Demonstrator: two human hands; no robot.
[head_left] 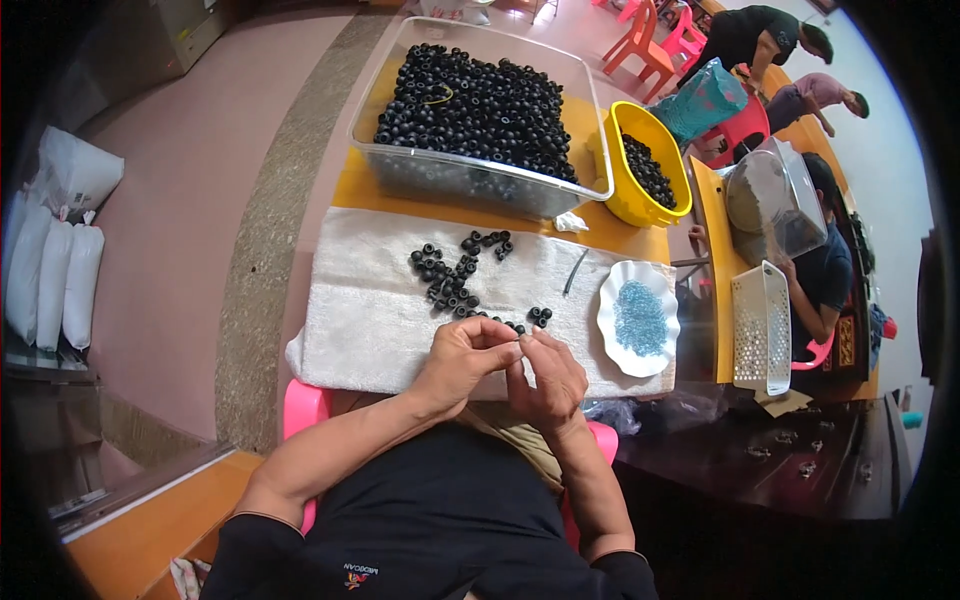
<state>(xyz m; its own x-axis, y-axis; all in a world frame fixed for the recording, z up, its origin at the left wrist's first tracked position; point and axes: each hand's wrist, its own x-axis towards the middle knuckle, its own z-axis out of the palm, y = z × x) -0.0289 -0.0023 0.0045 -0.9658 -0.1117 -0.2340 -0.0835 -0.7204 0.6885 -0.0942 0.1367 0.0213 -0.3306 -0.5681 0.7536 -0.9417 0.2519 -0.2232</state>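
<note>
Small, round, hollow black pieces (455,285) lie in a loose cluster on a white cloth towel (350,290), the nearest just beyond the hands. The left hand (455,362) and right hand (552,378) meet over its near part, fingers pinched narrowly together; what they grip is too small to tell. To the right are a thin dark strip (575,272) and a white scalloped plate (608,312) of pale blue beads (640,320); beyond, a clear plastic bin (592,135) and yellow plastic tub (625,204) hold more black pieces.
</note>
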